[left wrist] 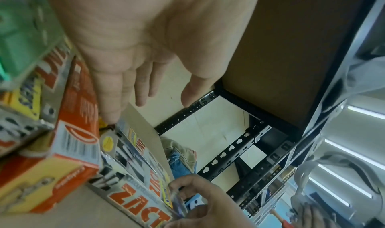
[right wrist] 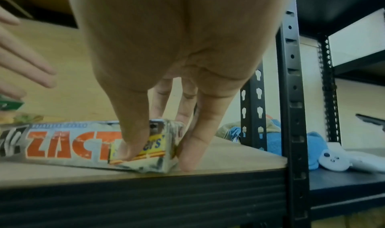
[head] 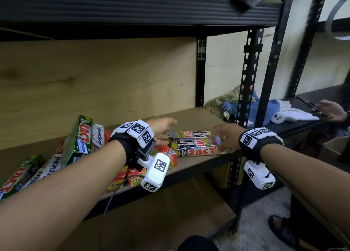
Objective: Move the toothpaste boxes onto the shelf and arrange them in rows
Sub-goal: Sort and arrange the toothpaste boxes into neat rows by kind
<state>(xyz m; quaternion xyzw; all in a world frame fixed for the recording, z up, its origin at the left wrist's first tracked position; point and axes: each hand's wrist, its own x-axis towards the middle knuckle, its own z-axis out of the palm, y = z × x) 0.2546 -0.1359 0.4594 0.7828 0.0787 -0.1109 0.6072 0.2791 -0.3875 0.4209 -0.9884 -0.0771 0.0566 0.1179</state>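
Observation:
Two silver ZACT toothpaste boxes lie side by side on the wooden shelf (head: 198, 116) near its front right. My right hand (head: 221, 139) (right wrist: 158, 154) pinches the right end of the front box (head: 197, 150) (right wrist: 68, 144) between thumb and fingers. The rear box (head: 191, 134) lies just behind it. At the boxes' left end my left hand (head: 164, 131) (left wrist: 143, 98) has its fingers straight, and one fingertip (left wrist: 109, 116) touches there. A loose pile to the left holds a green ZACT box (head: 79, 141), a Pepsodent box (head: 98, 137) and red Colgate boxes (head: 166, 152).
Black perforated uprights (head: 246, 80) frame the shelf's right end, and an upper shelf (head: 132, 6) hangs overhead. On the neighbouring dark shelf lie a blue cloth and a white plush toy (head: 284, 116). Another person's hand (head: 329, 110) holds a phone at far right.

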